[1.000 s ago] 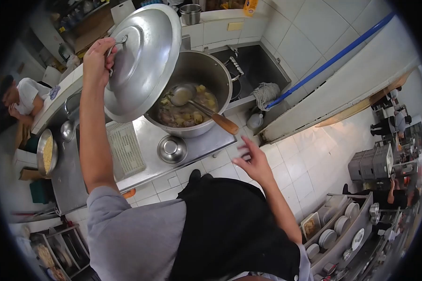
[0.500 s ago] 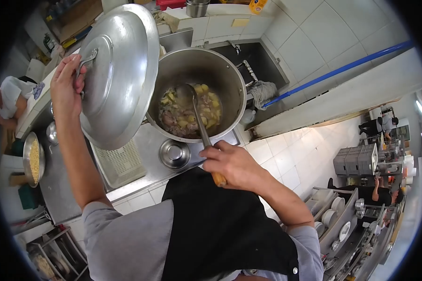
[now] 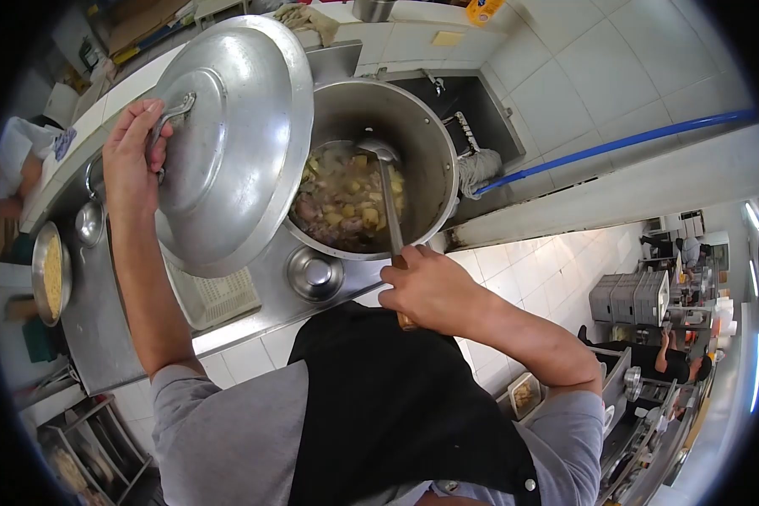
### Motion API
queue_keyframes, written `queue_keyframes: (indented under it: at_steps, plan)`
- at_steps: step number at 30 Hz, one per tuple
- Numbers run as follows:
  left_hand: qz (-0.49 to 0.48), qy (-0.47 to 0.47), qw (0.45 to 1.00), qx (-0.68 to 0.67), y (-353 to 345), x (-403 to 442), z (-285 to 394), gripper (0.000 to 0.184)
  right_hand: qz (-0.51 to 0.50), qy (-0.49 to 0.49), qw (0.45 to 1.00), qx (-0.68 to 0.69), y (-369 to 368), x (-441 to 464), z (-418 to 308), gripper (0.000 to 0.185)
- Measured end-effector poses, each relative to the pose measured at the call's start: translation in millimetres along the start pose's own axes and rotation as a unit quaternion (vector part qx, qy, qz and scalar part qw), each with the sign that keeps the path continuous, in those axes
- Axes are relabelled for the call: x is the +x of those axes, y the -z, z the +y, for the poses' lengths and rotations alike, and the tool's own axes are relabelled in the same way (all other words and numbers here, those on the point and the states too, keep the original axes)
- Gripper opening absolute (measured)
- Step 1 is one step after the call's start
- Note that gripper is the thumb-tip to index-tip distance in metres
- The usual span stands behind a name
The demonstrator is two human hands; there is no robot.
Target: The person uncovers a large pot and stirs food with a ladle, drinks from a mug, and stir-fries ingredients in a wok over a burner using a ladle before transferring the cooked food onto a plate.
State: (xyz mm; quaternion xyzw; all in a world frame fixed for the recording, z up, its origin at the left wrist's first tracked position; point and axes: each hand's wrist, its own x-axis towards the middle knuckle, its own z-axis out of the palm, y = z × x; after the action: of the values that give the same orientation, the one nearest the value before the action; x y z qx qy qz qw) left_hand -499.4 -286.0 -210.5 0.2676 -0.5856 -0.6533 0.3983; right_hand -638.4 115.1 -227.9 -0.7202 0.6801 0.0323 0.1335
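Though aslant, ladle (image 3: 390, 202) within right fingers (image 3: 393, 277)

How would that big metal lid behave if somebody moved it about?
The lid would probably stay stiff, since it looks like broad, rigid metal. It may feel fairly heavy, given how wide it is. With the left hand gripping only its central handle, it could tilt or swing.
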Motion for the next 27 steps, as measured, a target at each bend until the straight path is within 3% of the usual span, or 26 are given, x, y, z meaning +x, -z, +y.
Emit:
queue_keyframes:
  at_steps: [4,5,7,12,27]
  plan:
    - [0.010,0.007,1.000,-0.004,5.4,-0.8,-1.5,0.013,0.053,-0.050,0.988,0.139,43.1,-28.0,17.6,0.021]
    - [0.025,0.010,1.000,-0.002,5.4,0.4,-1.8,0.013,0.148,-0.062,0.962,0.222,44.3,-44.4,30.4,0.027]
    - [0.033,0.012,0.999,0.000,7.6,5.2,-0.6,0.014,0.218,-0.106,0.922,0.302,55.2,-71.3,40.3,0.024]
    - [0.030,0.003,0.999,0.010,6.6,24.8,0.6,0.016,0.320,-0.139,0.891,0.292,44.7,-96.6,26.2,0.025]
    - [-0.017,-0.024,0.999,-0.012,-15.3,42.8,-5.2,0.017,0.249,-0.115,0.917,0.290,25.2,-74.6,11.0,0.025]
